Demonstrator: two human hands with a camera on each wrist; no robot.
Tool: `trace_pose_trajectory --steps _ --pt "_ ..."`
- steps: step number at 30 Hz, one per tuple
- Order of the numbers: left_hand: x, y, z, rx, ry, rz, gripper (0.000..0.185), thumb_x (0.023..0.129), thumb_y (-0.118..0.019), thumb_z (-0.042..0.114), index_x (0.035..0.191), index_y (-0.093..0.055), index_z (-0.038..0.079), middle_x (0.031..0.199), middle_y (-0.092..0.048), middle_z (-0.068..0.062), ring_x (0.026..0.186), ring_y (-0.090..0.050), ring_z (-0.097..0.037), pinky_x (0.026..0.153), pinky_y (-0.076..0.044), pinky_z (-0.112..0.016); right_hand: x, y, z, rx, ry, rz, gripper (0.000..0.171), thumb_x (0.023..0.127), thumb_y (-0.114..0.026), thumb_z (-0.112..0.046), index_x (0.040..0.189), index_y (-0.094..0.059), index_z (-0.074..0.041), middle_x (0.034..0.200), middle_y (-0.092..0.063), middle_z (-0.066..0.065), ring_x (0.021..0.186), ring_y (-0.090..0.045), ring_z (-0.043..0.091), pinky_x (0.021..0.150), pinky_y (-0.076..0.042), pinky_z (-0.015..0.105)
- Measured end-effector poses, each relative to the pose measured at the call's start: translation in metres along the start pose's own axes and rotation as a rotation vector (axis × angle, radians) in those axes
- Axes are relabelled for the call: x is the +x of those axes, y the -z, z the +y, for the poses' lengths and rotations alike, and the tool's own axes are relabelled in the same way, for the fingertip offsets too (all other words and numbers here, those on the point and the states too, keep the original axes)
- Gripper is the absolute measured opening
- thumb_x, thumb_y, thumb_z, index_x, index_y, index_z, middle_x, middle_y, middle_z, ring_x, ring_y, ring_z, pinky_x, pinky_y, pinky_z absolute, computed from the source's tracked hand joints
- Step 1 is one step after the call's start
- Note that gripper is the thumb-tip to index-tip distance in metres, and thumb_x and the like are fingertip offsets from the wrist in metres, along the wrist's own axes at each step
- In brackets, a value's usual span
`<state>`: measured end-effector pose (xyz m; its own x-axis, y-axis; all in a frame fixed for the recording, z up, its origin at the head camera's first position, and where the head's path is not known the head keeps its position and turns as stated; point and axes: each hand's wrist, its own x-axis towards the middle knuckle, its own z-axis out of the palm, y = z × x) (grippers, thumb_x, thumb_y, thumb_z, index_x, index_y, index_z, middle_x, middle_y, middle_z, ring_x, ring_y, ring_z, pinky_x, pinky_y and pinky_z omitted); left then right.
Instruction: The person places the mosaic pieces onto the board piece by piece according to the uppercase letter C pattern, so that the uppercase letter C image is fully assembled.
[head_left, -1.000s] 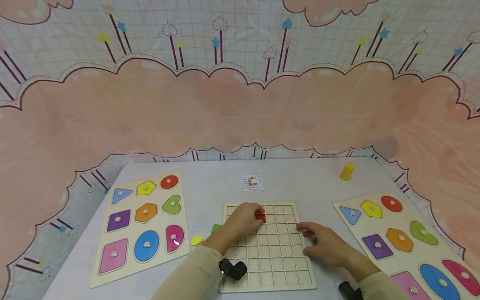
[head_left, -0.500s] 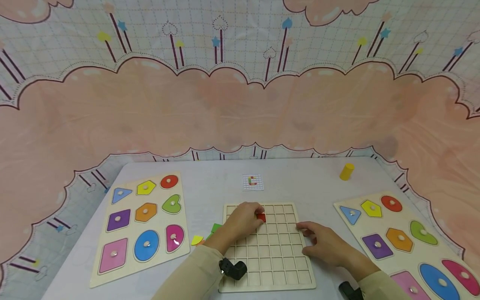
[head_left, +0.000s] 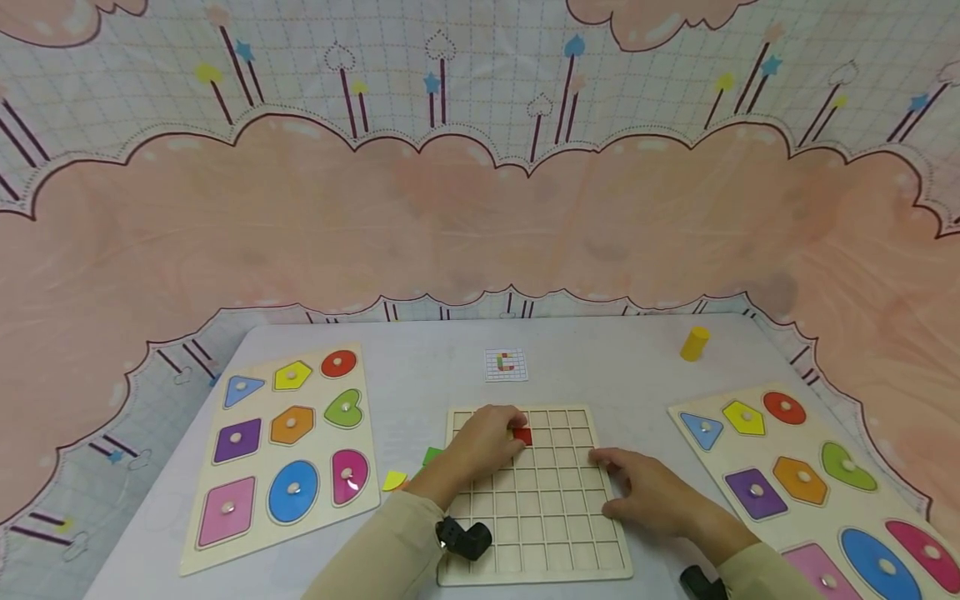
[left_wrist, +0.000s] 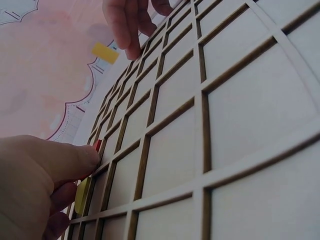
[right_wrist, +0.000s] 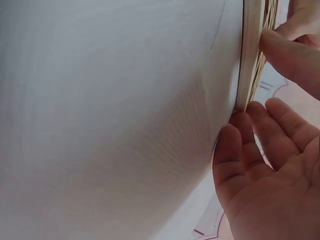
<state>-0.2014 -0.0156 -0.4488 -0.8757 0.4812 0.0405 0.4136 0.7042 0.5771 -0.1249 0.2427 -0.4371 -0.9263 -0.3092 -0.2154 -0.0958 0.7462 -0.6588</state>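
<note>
A wooden grid board lies flat at the table's near middle. My left hand rests on its upper left part, fingers curled, pinching the left edge of a red tile that sits in a cell near the top. In the left wrist view a fingertip meets the red tile, with a yellow piece under the hand. My right hand lies relaxed against the board's right edge. The right wrist view shows its fingers against the board's side.
A small pattern card lies beyond the board, and a yellow cylinder stands at the back right. Shape puzzles flank the board, one left and one right. A green tile and a yellow piece lie left of the board.
My right hand has slid slightly left and nearer along the board's right edge. The left hand and red tile have stayed put.
</note>
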Motion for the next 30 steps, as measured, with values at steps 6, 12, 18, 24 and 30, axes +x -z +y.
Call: trace_pose_trajectory --steps 6,12,18,24,30 --pt "-0.003 -0.001 -0.006 -0.012 0.005 -0.001 0.026 0.091 -0.072 0.014 0.115 -0.070 0.006 0.111 -0.069 -0.005 0.105 -0.060 -0.020 0.095 -0.049 -0.038 0.000 0.000 0.001 -0.001 0.039 -0.024 0.071 0.076 -0.086 -0.020 0.138 -0.055 -0.005 0.119 -0.059 0.002 0.099 -0.053 0.021 0.087 -0.047 0.045" --pt "-0.005 0.002 -0.011 -0.037 -0.009 0.001 0.028 0.090 -0.073 0.014 0.116 -0.070 0.004 0.113 -0.068 -0.007 0.108 -0.060 -0.022 0.097 -0.048 -0.039 0.001 0.000 0.001 -0.015 0.051 -0.020 0.070 0.076 -0.085 -0.020 0.137 -0.055 -0.005 0.121 -0.060 0.003 0.105 -0.054 0.022 0.093 -0.046 0.049" --pt "-0.008 0.004 -0.017 -0.057 -0.007 0.000 0.030 0.091 -0.072 0.013 0.119 -0.069 0.003 0.116 -0.068 -0.008 0.112 -0.060 -0.024 0.098 -0.048 -0.040 0.001 0.000 0.000 -0.008 0.043 -0.017 0.070 0.076 -0.086 -0.019 0.137 -0.055 -0.004 0.125 -0.060 0.004 0.113 -0.054 0.026 0.100 -0.043 0.054" --pt "-0.014 0.013 -0.024 -0.083 0.010 0.021 0.031 0.090 -0.071 0.012 0.119 -0.068 0.003 0.117 -0.068 -0.009 0.114 -0.060 -0.027 0.098 -0.049 -0.042 0.001 0.000 -0.001 -0.013 0.035 -0.015 0.070 0.076 -0.086 -0.019 0.137 -0.056 -0.004 0.125 -0.061 0.004 0.113 -0.055 0.027 0.100 -0.043 0.055" --pt "-0.032 0.028 -0.029 -0.140 0.101 0.034 0.032 0.091 -0.069 0.012 0.122 -0.067 0.004 0.120 -0.066 -0.010 0.115 -0.059 -0.028 0.099 -0.048 -0.046 0.001 0.000 0.000 -0.013 0.035 -0.013 0.070 0.075 -0.086 -0.018 0.137 -0.055 -0.004 0.125 -0.061 0.004 0.115 -0.055 0.028 0.101 -0.043 0.054"
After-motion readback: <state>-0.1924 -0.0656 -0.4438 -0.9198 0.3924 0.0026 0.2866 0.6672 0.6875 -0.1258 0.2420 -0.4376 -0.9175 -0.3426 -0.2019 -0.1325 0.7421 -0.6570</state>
